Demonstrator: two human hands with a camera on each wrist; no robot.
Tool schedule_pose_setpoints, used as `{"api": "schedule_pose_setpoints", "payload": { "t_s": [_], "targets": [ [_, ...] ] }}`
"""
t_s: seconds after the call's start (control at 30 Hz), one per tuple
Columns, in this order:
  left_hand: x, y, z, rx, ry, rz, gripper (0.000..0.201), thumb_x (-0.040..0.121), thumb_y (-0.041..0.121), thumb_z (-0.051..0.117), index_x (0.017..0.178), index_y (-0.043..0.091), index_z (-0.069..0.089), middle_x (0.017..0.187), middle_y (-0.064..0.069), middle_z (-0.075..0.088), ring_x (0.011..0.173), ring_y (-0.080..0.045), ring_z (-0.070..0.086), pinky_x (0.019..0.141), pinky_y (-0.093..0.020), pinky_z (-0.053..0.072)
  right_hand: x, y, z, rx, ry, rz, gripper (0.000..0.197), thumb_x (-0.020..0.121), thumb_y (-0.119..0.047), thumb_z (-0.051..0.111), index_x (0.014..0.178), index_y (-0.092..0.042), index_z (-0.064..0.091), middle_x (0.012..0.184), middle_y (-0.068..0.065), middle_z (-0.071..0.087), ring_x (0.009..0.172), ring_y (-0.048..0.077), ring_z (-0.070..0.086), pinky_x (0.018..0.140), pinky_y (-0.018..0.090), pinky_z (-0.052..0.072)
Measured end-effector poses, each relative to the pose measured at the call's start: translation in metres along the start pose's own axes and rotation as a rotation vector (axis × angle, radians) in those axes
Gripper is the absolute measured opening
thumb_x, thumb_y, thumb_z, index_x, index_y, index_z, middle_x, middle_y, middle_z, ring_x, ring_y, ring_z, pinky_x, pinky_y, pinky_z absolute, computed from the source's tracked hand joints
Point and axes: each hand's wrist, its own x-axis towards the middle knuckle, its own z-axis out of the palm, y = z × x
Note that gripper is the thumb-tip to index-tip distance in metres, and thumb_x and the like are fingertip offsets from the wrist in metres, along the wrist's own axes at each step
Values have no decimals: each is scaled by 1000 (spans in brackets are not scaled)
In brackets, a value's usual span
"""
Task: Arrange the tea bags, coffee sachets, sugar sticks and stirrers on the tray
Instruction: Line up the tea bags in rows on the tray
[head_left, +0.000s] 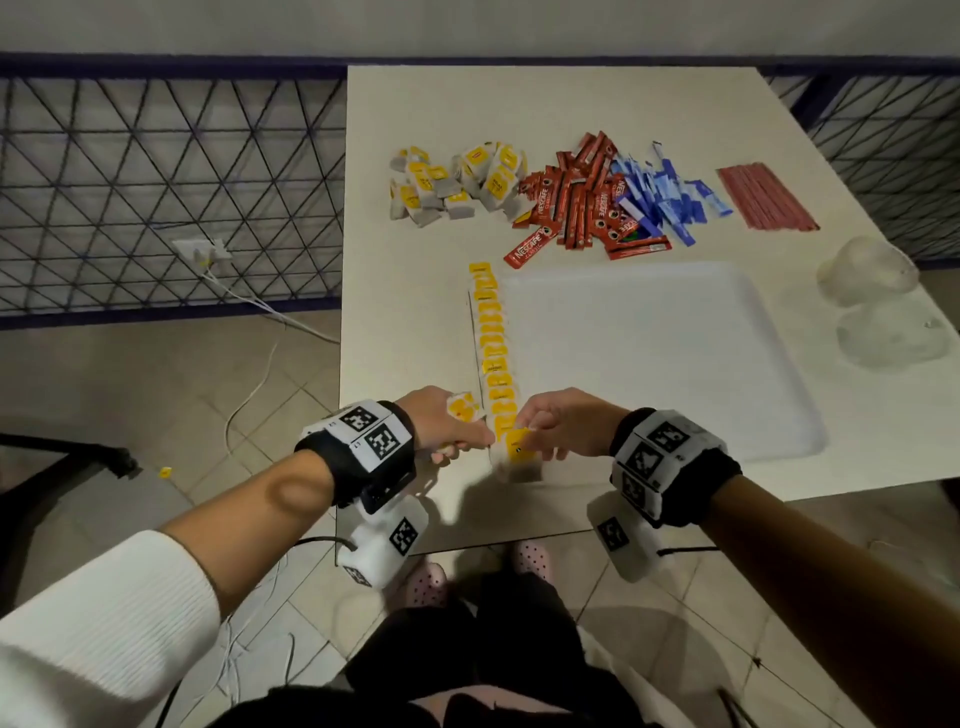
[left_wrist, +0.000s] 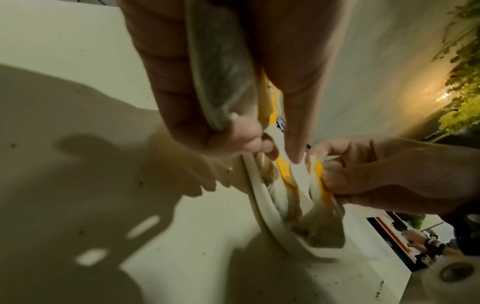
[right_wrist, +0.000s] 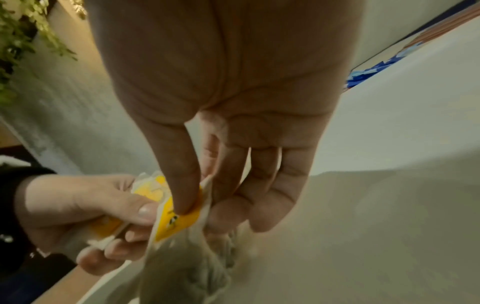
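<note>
From the head view, the white tray (head_left: 675, 364) lies on a pale table (head_left: 415, 208) set over a tiled floor beside a dark mesh railing, with a row of tea bags (head_left: 493, 353) along the tray's left edge and loose tea bags (head_left: 457, 182), red coffee sachets (head_left: 576, 202), blue sugar sticks (head_left: 665, 200) and red stirrers (head_left: 763, 195) heaped beyond; two blurry clear cups (head_left: 867, 270) sit at the table's right edge. In the left wrist view the left hand (left_wrist: 233, 92) clutches a few tea bags, how many being hidden by the curled fingers, and the tray rim is smeared by blur. In the right wrist view the right hand (right_wrist: 226, 123) pinches one yellow-tagged tea bag (right_wrist: 179, 222) between thumb and fingers at the tray's near left corner, its lower part out of focus.
</note>
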Motion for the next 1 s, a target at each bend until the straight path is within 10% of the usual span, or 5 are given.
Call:
{"api": "schedule_pose_setpoints", "payload": {
  "t_s": [0.47, 0.67, 0.83, 1.0],
  "targets": [
    [-1, 1, 15, 252, 202, 48, 26, 83, 31, 65, 62, 16, 58, 49, 3, 55, 35, -9, 47, 45, -17, 41, 8, 14, 17, -19, 182, -62, 21, 82, -4, 63, 72, -21, 55, 60, 1, 57, 43, 3, 53, 55, 14, 44],
    [-15, 5, 28, 482, 213, 62, 27, 73, 49, 71, 72, 26, 57, 72, 6, 59, 75, -13, 56, 62, -20, 43, 7, 12, 21, 8, 254, -73, 15, 82, -2, 62, 97, 0, 63, 63, -5, 52, 46, 7, 53, 51, 11, 43],
    [-15, 2, 45, 627, 232, 92, 40, 71, 56, 69, 91, 23, 60, 92, 0, 62, 85, -17, 58, 72, -25, 44, 5, 13, 22, 16, 252, -48, 15, 81, -8, 66, 95, -11, 63, 72, -5, 51, 71, 22, 56, 79, 37, 53],
    [-13, 2, 46, 707, 276, 68, 49, 76, 50, 68, 111, 17, 58, 108, -4, 63, 100, -23, 60, 76, -26, 44, 1, 11, 25, 43, 287, -51, 18, 82, -7, 64, 100, -7, 62, 67, -4, 53, 53, 11, 53, 59, 16, 46]
  ]
}}
